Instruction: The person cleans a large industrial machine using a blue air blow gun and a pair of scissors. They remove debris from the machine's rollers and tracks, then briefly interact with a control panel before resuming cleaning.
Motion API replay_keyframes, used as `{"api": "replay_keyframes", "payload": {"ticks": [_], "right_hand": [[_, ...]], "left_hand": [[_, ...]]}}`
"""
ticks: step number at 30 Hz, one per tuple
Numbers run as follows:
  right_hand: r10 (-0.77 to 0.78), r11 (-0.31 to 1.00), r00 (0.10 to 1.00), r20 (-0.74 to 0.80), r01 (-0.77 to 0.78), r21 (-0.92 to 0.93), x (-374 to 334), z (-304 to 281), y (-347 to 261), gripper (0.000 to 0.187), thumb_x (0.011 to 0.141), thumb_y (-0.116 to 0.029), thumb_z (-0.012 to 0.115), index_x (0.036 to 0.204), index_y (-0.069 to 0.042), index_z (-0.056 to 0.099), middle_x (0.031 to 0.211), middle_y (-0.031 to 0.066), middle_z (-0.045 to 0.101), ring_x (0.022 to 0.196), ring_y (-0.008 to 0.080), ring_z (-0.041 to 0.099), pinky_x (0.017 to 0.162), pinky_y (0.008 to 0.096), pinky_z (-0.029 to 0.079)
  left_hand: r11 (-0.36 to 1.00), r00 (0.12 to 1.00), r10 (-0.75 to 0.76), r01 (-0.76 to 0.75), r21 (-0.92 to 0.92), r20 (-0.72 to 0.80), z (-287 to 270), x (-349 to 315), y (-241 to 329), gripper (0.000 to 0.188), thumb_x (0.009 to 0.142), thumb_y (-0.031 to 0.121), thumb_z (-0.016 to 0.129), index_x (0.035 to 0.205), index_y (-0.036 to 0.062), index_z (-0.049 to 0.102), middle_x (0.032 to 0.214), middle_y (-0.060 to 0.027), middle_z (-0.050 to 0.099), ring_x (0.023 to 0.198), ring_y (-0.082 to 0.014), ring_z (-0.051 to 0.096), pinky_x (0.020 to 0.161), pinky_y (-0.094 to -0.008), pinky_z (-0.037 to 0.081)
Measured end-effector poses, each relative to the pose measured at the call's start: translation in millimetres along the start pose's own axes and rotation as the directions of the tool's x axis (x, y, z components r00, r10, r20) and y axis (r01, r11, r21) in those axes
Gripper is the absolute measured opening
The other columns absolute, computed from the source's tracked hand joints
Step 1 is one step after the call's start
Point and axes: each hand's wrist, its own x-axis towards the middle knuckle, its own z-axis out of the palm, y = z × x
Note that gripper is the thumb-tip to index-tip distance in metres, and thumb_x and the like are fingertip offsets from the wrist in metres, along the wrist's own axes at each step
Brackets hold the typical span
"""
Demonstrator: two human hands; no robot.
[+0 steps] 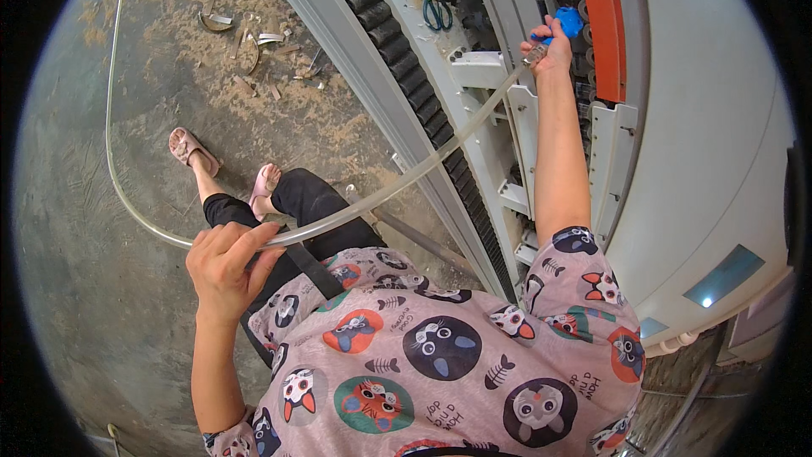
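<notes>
My right hand (554,49) is stretched far out over the machine, its fingers wrapped round a blue air blow gun (570,22). A clear hose (406,179) joins the gun at a fitting by my wrist and runs back across the machine's edge to my left side. Near my left hip, my left hand (228,264) is closed round that same hose. Beyond it the hose loops away over the floor toward the far left. The gun's nozzle cannot be made out.
A long machine with a grey rail (338,42), a black ribbed track (372,8) and an orange-red strip (600,25) runs alongside me. Green-handled scissors (436,12) lie on its ledge. Scraps and sawdust (262,38) litter the concrete floor. A white curved casing (719,118) bulges at the right.
</notes>
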Motion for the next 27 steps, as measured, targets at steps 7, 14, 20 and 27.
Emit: {"api": "replay_keyframes", "payload": {"ticks": [7, 14, 20, 27], "right_hand": [[-0.051, 0.992, 0.997, -0.059, 0.044, -0.114, -2, 15, -3, 0.024, 0.088, -0.032, 0.057, 0.072, -0.018, 0.046, 0.060, -0.0072, 0.044, 0.058, 0.0107, 0.045, 0.046, 0.0327, 0.034], [-0.039, 0.976, 0.993, -0.111, 0.014, -0.218, -1, 21, -1, 0.025, 0.088, -0.037, 0.057, 0.074, -0.018, 0.049, 0.061, -0.0072, 0.047, 0.060, 0.0119, 0.046, 0.047, 0.0346, 0.032], [0.027, 0.989, 0.992, -0.123, -0.044, -0.139, -19, 19, 2, 0.020, 0.088, -0.037, 0.058, 0.082, -0.019, 0.051, 0.060, -0.0077, 0.045, 0.057, 0.0100, 0.044, 0.045, 0.0314, 0.030], [0.006, 0.998, 0.995, -0.097, -0.012, -0.054, -22, 21, -4, 0.015, 0.090, -0.036, 0.055, 0.089, -0.020, 0.052, 0.059, -0.0082, 0.044, 0.059, 0.0094, 0.044, 0.044, 0.0309, 0.032]], "left_hand": [[1.000, 1.000, 0.018, -0.018, 0.004, -0.016, -7, -2, -1, 0.024, 0.066, 0.025, 0.074, 0.086, 0.0134, 0.068, 0.065, 0.0008, 0.055, 0.056, -0.0175, 0.052, 0.052, -0.0304, 0.036], [1.000, 1.000, 0.010, -0.010, -0.005, -0.017, -13, -6, 3, 0.023, 0.067, 0.026, 0.073, 0.086, 0.0145, 0.068, 0.065, 0.0013, 0.055, 0.056, -0.0174, 0.052, 0.052, -0.0304, 0.036], [1.000, 1.000, 0.016, -0.017, -0.004, -0.020, -19, -10, 1, 0.022, 0.067, 0.026, 0.073, 0.085, 0.0146, 0.068, 0.065, 0.0010, 0.055, 0.056, -0.0174, 0.053, 0.052, -0.0305, 0.036], [1.000, 0.999, -0.013, 0.014, -0.025, 0.034, -25, -12, -8, 0.023, 0.068, 0.021, 0.072, 0.087, 0.0111, 0.066, 0.068, -0.0023, 0.058, 0.061, -0.0216, 0.055, 0.056, -0.0329, 0.039]]}}
